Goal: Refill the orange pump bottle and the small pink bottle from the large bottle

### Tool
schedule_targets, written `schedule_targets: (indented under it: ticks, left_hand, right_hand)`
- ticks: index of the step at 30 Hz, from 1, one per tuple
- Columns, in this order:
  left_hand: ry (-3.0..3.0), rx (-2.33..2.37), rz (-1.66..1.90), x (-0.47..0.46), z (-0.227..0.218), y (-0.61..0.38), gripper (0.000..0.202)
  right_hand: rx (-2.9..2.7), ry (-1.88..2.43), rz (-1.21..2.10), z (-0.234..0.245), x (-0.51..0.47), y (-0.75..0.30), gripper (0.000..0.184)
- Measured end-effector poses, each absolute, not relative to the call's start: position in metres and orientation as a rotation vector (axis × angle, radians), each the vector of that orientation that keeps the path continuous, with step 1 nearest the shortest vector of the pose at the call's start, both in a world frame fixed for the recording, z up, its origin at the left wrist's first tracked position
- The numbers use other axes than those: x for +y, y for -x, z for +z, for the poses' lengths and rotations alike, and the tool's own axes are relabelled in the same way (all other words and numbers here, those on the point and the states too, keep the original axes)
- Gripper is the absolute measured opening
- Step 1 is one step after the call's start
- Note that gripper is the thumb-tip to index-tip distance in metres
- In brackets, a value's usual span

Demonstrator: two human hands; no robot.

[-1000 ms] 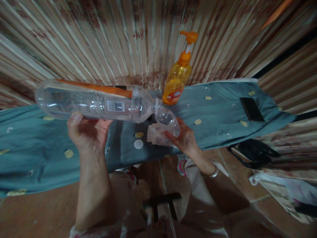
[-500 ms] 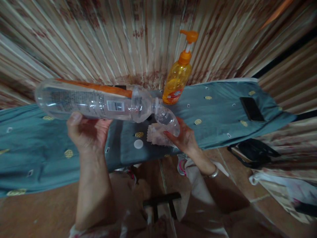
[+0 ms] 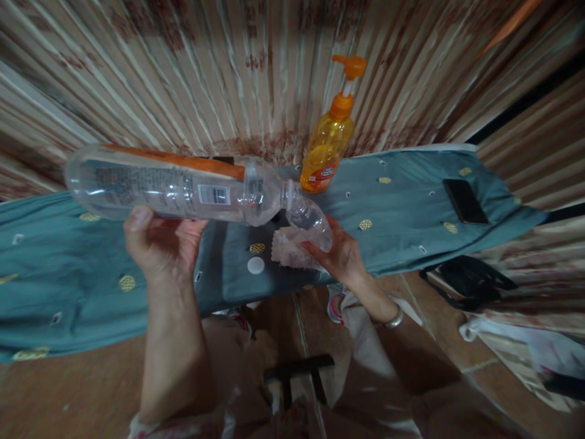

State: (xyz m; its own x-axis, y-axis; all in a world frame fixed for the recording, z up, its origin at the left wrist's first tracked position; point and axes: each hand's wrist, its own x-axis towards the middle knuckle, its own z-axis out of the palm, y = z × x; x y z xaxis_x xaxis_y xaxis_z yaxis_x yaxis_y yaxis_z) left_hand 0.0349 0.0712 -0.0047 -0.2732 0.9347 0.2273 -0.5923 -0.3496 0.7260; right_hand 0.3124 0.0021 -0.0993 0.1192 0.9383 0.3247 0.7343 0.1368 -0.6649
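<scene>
My left hand [image 3: 164,241] supports a large clear plastic bottle [image 3: 183,189] from below, its fingers around the body. The bottle lies nearly level, neck to the right, with an orange label strip and a barcode. Tilted toward it, a small clear bottle [image 3: 311,222] is gripped by my right hand [image 3: 338,253]. The two mouths meet, or nearly so. Under the small bottle lies a pale cloth with a zigzag edge [image 3: 290,247]. A round white cap [image 3: 256,265] rests to the left of the cloth.
An orange pump bottle [image 3: 326,146] stands behind the small bottle. A dark phone [image 3: 465,201] lies at the right on the teal patterned cloth [image 3: 393,238] covering the narrow table. Pleated curtains [image 3: 274,73] hang behind. A black bag [image 3: 466,280] is on the floor at right.
</scene>
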Motion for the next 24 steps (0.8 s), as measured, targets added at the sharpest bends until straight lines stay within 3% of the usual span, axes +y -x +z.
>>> schedule_targets:
  ticks: [8, 24]
  left_hand:
    - [-0.833, 0.676, 1.821, 0.071, -0.004, -0.035, 0.049]
    - [-1.000, 0.724, 1.680, 0.068, -0.002, -0.028, 0.028]
  right_hand:
    - [-1.680, 1.617, 0.257, -0.104, 0.005, -0.313, 0.078]
    - [-1.679, 1.642, 0.294, -0.100, 0.003, -0.312, 0.073]
